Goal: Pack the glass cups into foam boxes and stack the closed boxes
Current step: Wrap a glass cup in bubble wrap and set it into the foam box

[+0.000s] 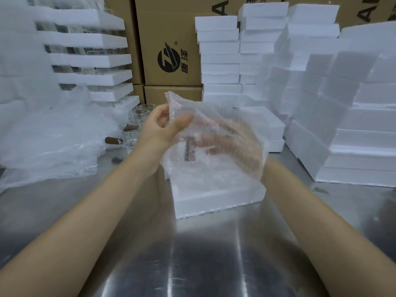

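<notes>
Many cups (137, 118) wait far left while we bag one: our left hand (158, 129) pinches the bubble wrap (205, 112) above the open foam box (214, 202); the grip of our right hand (231, 138), inside, we cannot tell.

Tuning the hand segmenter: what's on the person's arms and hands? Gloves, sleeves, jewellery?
No sleeves in view: left forearm and right forearm are bare. The left hand: no glove, ring or watch. The right hand is blurred behind bubble wrap; no glove evident.

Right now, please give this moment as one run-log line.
left hand: pinches bubble wrap top edge | right hand: behind wrap, grip unclear | foam box: below wrap, on table | glass cups: at left
</notes>
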A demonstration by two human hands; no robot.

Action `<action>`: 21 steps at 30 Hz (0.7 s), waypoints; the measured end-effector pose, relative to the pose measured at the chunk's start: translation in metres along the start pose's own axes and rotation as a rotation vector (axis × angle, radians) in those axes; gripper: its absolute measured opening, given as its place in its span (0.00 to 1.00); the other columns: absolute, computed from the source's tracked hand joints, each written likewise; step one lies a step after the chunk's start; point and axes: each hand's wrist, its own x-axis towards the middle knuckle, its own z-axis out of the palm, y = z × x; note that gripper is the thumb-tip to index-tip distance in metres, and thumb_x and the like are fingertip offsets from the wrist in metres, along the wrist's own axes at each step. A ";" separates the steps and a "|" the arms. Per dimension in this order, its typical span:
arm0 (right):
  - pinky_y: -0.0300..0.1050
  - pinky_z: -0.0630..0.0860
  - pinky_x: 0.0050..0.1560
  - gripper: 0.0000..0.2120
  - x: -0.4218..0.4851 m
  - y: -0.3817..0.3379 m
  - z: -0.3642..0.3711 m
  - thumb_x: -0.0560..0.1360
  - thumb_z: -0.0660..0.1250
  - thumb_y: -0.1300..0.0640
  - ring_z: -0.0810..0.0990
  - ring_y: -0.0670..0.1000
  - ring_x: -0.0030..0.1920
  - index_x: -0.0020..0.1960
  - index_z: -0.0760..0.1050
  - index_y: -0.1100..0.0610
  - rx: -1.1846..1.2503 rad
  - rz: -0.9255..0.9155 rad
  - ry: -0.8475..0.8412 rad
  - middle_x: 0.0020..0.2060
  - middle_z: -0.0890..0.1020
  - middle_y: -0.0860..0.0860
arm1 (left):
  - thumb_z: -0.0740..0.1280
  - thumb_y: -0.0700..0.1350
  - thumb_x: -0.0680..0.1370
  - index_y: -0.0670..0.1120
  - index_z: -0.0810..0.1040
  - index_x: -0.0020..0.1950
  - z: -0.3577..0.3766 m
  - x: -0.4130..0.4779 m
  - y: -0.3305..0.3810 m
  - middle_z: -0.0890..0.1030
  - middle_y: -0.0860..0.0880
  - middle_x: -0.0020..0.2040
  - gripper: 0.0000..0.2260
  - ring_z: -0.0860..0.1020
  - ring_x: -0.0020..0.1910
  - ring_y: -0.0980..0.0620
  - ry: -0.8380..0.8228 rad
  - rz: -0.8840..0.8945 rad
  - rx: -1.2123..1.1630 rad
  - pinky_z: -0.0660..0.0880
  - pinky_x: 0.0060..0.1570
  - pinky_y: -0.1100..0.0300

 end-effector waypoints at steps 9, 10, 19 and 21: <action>0.42 0.77 0.40 0.29 0.010 -0.002 -0.020 0.71 0.66 0.32 0.82 0.48 0.42 0.59 0.78 0.54 0.378 0.184 0.216 0.44 0.84 0.47 | 0.74 0.55 0.64 0.43 0.66 0.72 0.002 -0.001 0.000 0.75 0.46 0.68 0.40 0.72 0.68 0.46 0.143 -0.185 -0.566 0.66 0.70 0.45; 0.40 0.77 0.38 0.29 0.010 0.000 -0.018 0.69 0.69 0.34 0.81 0.47 0.42 0.61 0.78 0.53 0.338 0.202 0.125 0.47 0.84 0.47 | 0.74 0.53 0.65 0.42 0.66 0.72 0.004 -0.001 -0.001 0.75 0.45 0.67 0.39 0.72 0.68 0.45 0.140 -0.184 -0.568 0.66 0.70 0.45; 0.31 0.77 0.34 0.03 0.013 0.004 -0.033 0.74 0.70 0.66 0.83 0.44 0.35 0.47 0.79 0.63 0.627 0.076 0.381 0.37 0.85 0.52 | 0.74 0.51 0.64 0.45 0.75 0.58 0.017 -0.007 -0.012 0.85 0.52 0.50 0.24 0.83 0.52 0.51 -0.127 -0.242 -0.402 0.80 0.51 0.60; 0.32 0.78 0.35 0.02 0.011 0.001 -0.030 0.74 0.68 0.68 0.83 0.44 0.35 0.45 0.78 0.64 0.691 0.069 0.397 0.34 0.84 0.52 | 0.74 0.52 0.62 0.47 0.76 0.55 0.020 -0.010 -0.016 0.85 0.54 0.49 0.23 0.83 0.50 0.53 -0.204 -0.247 -0.336 0.80 0.49 0.60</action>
